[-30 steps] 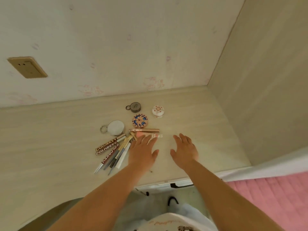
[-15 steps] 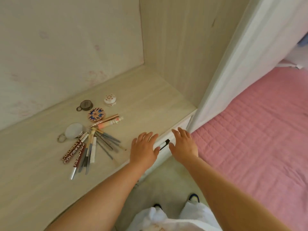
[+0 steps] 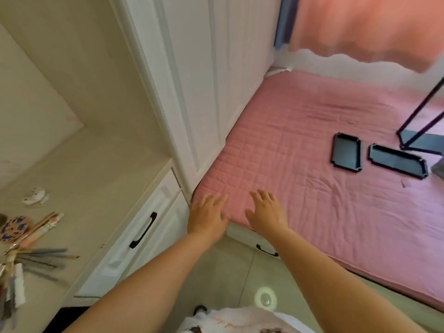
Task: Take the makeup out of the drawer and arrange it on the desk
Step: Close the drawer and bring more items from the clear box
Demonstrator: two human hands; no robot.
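Observation:
My left hand [image 3: 206, 216] and my right hand [image 3: 265, 213] are stretched forward, fingers spread and empty, over the near corner of a pink quilted bed [image 3: 324, 188]. The makeup lies on the pale wooden desk [image 3: 96, 188] at the far left: a white round compact [image 3: 34, 197], a patterned round compact [image 3: 14, 228], a pink tube [image 3: 40, 230] and a fan of several pencils and sticks [image 3: 36, 258]. Below the desk edge is a white drawer front [image 3: 134, 246] with a black handle [image 3: 143, 233], and the drawer looks closed.
A tall white cabinet panel [image 3: 192, 92] separates the desk from the bed. Two black trays [image 3: 346, 153] lie on the bed beside a black metal stand [image 3: 418, 126]. A second drawer handle [image 3: 266, 251] sits under the bed edge. The floor below is pale tile.
The view has swung right, from the desk to the bed. Both hands have left the desk edge and now hover over the bed corner. The makeup stays where it lay.

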